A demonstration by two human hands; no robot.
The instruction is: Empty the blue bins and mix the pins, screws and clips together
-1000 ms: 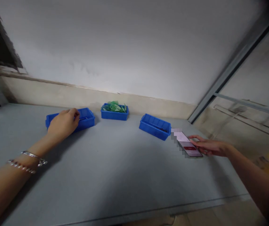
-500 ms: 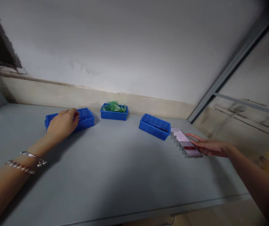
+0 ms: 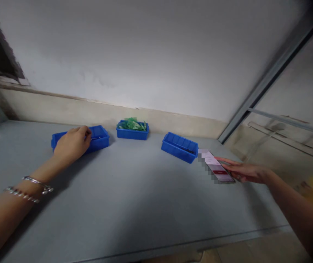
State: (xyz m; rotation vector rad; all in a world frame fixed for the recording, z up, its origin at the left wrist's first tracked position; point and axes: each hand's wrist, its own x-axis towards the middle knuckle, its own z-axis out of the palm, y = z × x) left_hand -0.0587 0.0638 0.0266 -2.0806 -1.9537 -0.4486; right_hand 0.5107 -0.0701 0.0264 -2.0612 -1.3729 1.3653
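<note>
Well, grey tabletop (image 3: 151, 204) under both hands (image 3: 72, 142), pale wall (image 3: 145, 62) behind.

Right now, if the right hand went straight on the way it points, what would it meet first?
Most likely the phone, which the right hand appears to touch; beyond it, roughly in line, is the rightmost blue box, though depth is unclear.

My right grip (image 3: 242, 171): top finger straighter than a second ago, tip now nearer the phone's (image 3: 220, 171) edge.
</note>
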